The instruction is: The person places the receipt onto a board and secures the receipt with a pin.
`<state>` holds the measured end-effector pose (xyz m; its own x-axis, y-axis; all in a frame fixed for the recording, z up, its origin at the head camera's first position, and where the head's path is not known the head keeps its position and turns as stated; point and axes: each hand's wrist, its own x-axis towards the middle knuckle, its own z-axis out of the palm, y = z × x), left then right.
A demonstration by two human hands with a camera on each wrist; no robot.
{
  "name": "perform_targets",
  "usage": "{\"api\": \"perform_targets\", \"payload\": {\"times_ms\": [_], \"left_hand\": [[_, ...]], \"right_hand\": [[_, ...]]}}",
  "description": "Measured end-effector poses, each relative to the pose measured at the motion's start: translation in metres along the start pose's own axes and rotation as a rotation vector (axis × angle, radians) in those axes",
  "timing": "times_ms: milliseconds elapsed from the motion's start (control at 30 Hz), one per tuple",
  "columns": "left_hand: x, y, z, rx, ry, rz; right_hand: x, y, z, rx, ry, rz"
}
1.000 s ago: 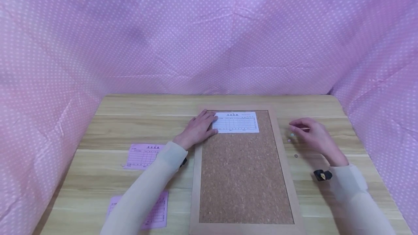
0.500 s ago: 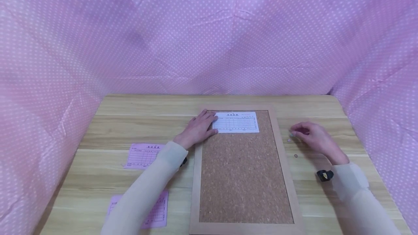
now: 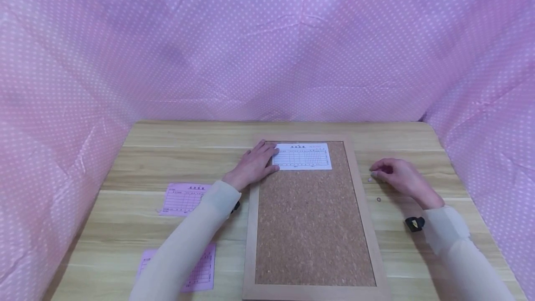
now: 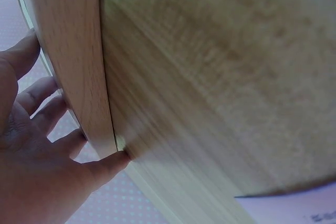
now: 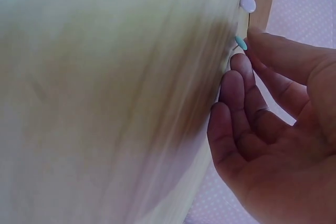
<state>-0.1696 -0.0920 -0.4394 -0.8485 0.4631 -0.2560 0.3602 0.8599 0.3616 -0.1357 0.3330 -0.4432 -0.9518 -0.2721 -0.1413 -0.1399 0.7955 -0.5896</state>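
A white printed receipt slip [image 3: 303, 158] lies across the top of the framed cork board [image 3: 313, 226]. My left hand [image 3: 252, 163] rests over the slip's left end with its fingers spread. In the left wrist view, that hand's little finger touches the board's wooden frame [image 4: 76, 66]. To the right of the board, my right hand [image 3: 401, 178] is low over the table. Its thumb and forefinger pinch a green thumbtack [image 5: 241, 43], whose pin shows in the right wrist view. Close by on the table is a pale lilac thumbtack [image 5: 248, 3].
A small brownish thumbtack [image 3: 379, 199] lies nearer me on the wooden table [image 3: 188, 152]. Two pink printed slips, the upper [image 3: 181, 199] and the lower [image 3: 202, 271], lie left of the board, partly under my left sleeve. Pink dotted cloth [image 3: 267, 50] surrounds the table.
My right hand has come down slightly toward me, and its fingertips have closed on the green thumbtack that lay on the table. The left hand has stayed in place on the slip.
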Motion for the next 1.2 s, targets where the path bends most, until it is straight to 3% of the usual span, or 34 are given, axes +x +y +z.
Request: {"api": "perform_targets", "payload": {"times_ms": [400,633,800,967,1200], "left_hand": [[0.001,0.000,0.001,0.005,0.007,-0.002],[0.001,0.001,0.002,-0.001,0.012,-0.008],[0.001,0.001,0.004,-0.004,0.018,-0.009],[0.002,0.000,0.005,-0.001,0.026,-0.001],[0.002,-0.001,0.007,-0.008,0.035,0.002]], "right_hand": [[0.001,0.003,0.005,-0.057,0.027,-0.026],[-0.002,0.000,0.002,-0.010,0.020,0.014],[-0.003,-0.005,0.002,-0.004,0.068,0.022],[-0.003,-0.010,0.004,-0.019,0.153,-0.033],[-0.002,-0.019,0.004,-0.011,0.195,-0.050]]}}
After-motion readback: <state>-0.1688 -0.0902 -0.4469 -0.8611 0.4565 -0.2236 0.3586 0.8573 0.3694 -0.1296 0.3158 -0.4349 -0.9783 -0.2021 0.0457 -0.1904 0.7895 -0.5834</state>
